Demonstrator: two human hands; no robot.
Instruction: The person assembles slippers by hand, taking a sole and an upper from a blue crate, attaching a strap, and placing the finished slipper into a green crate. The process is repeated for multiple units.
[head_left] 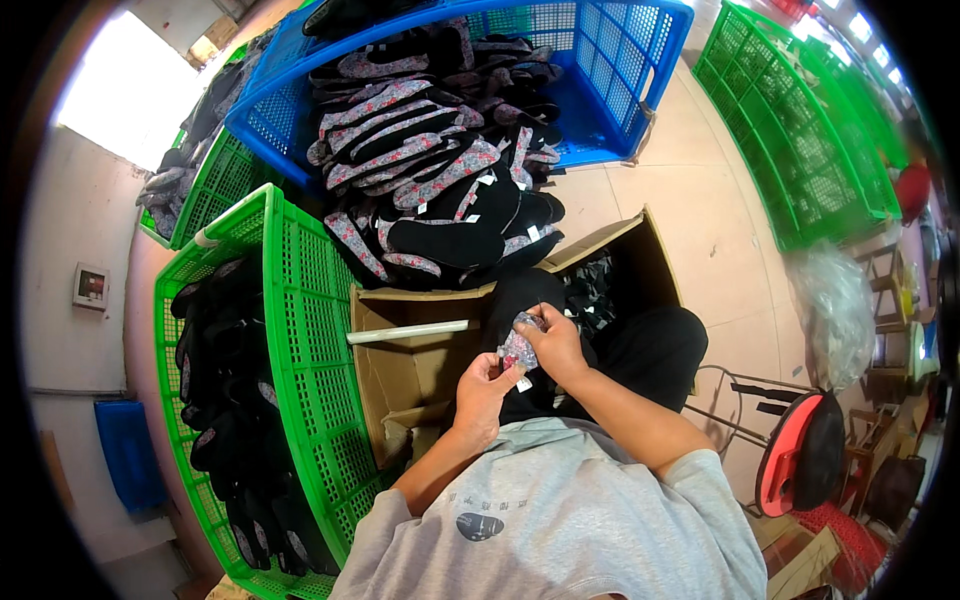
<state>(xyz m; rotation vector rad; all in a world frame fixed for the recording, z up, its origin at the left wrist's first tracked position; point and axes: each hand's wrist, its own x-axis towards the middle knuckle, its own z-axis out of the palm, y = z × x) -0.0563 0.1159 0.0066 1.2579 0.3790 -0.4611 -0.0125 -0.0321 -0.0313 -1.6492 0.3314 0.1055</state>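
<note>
Between my two hands, in front of my lap, is a small floral fabric piece [519,350] in pink, grey and white, with a little white tag at its lower end. My left hand [481,398] pinches its lower left edge between thumb and fingers. Its upper right part is gripped by my right hand [556,345], fingers curled over it. Some of the piece is hidden behind the fingers. Just beyond my knees lies a heap of black and floral padded fabric pieces [440,165], several with white tags, spilling from a blue plastic crate [612,75].
At my left stands a green crate [318,370] with black pieces. An open cardboard box [400,372] has a white tube [412,332] across it; another box [650,255] holds dark patterned pieces. On the right are a green crate [790,140], a plastic bag [832,310] and a red-and-black chair [795,455].
</note>
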